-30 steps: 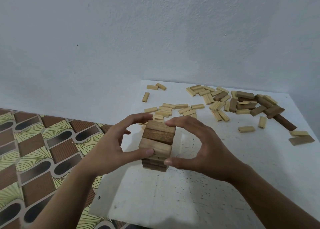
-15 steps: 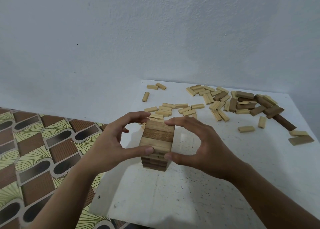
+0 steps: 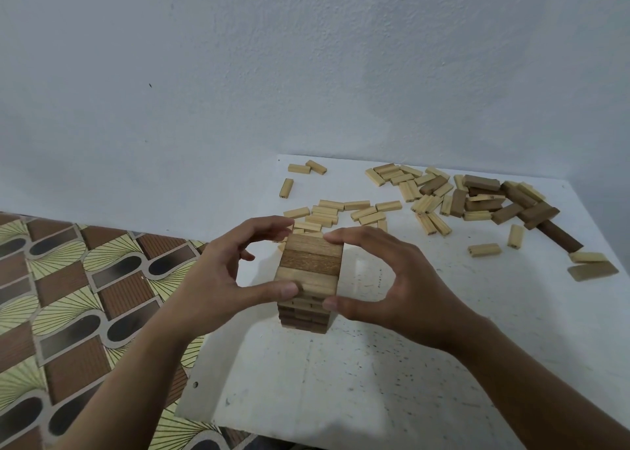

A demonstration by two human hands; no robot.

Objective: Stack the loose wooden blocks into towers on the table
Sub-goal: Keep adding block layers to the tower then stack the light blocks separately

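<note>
A block tower (image 3: 308, 272) of light and dark wooden layers stands on the white table (image 3: 375, 374), near its left edge. My left hand (image 3: 218, 279) pinches the tower's top layers from the left, thumb on the near face and fingers on the far edge. My right hand (image 3: 385, 286) does the same from the right, thumb at the near right corner and fingertips on the top far edge. Several loose light blocks (image 3: 341, 211) lie just behind the tower. A bigger heap of light and dark loose blocks (image 3: 477, 197) lies at the far right.
A pale wall (image 3: 306, 74) rises right behind the table. To the left, below the table edge, is a patterned brown and yellow floor (image 3: 68, 296). Two stray blocks (image 3: 591, 265) lie close to the table's right edge.
Both hands have closed in slightly around the tower's top layers. The tower and the loose blocks stay where they were.
</note>
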